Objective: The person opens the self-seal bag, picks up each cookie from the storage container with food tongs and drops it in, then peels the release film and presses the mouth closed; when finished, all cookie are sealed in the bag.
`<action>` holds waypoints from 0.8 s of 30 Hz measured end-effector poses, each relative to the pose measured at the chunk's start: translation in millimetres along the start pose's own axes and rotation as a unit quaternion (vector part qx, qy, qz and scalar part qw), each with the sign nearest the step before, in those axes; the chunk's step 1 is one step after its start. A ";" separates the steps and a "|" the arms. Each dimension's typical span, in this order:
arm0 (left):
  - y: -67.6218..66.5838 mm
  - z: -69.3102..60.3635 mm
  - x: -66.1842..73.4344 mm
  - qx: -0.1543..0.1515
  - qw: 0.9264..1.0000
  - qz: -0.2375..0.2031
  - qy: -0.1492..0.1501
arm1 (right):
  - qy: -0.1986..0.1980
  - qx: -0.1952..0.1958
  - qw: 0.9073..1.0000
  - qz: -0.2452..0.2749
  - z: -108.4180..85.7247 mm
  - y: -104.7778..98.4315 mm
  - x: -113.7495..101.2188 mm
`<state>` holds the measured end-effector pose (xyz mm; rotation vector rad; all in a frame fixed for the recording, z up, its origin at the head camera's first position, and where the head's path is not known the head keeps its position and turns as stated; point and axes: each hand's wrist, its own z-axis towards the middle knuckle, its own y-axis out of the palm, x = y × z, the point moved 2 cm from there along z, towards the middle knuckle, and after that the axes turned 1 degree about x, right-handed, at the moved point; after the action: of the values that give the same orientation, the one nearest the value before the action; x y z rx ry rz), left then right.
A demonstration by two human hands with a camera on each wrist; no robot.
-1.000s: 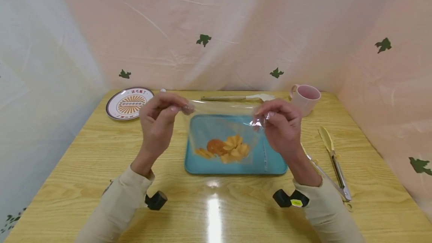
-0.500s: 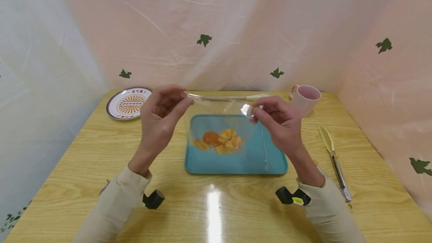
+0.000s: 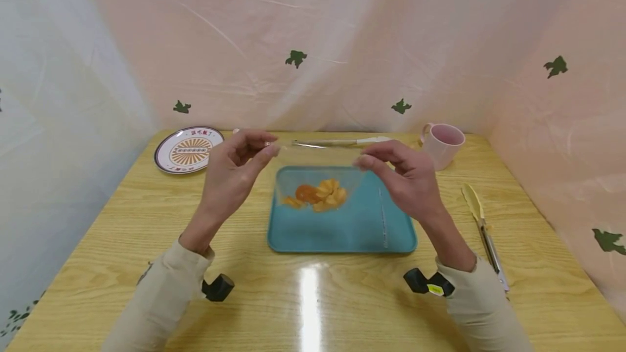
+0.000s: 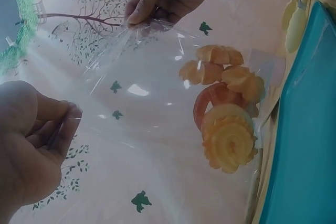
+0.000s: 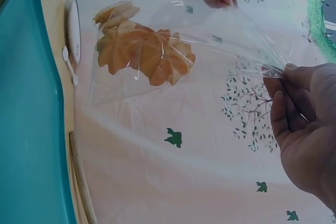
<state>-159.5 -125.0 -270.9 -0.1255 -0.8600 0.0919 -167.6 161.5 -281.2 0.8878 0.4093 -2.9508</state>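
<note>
A clear plastic bag hangs between my two hands above the tray. Pale swirled cookies lie at its bottom, along with a reddish-orange round piece. My left hand pinches the bag's upper left corner between thumb and fingers. On the other upper corner, my right hand pinches the film the same way; the right wrist view shows the plastic gathered at its fingertips. Beneath the bag lies a teal tray, with a thin clear strip on its right part.
At the back left is a patterned plate. A pink mug stands at the back right. Tongs lie on the right side, and a wooden-handled utensil lies along the rear of the wooden table.
The bag and cookies have risen and shifted slightly away from me. My right fingers have moved a little left along the bag's top, and my left hand has re-adjusted its pinch.
</note>
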 end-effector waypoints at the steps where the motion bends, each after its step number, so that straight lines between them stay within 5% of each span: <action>1: 0.1 0.0 -0.2 -0.005 1.000 -0.003 -0.002 | 0.000 -0.001 1.000 0.009 -0.1 -0.7 0.0; 13: 2.6 -1.2 0.0 -0.031 0.997 -0.066 -0.003 | 0.063 -0.010 0.996 0.067 -2.5 -11.3 3.9; 24: 7.8 2.3 4.6 -0.041 0.998 -0.052 0.020 | 0.125 -0.017 0.990 0.065 -6.9 -9.1 12.8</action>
<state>-158.5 -116.6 -267.2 -0.1587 -0.8285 -0.0440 -175.5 172.6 -291.5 1.2344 0.3934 -2.7155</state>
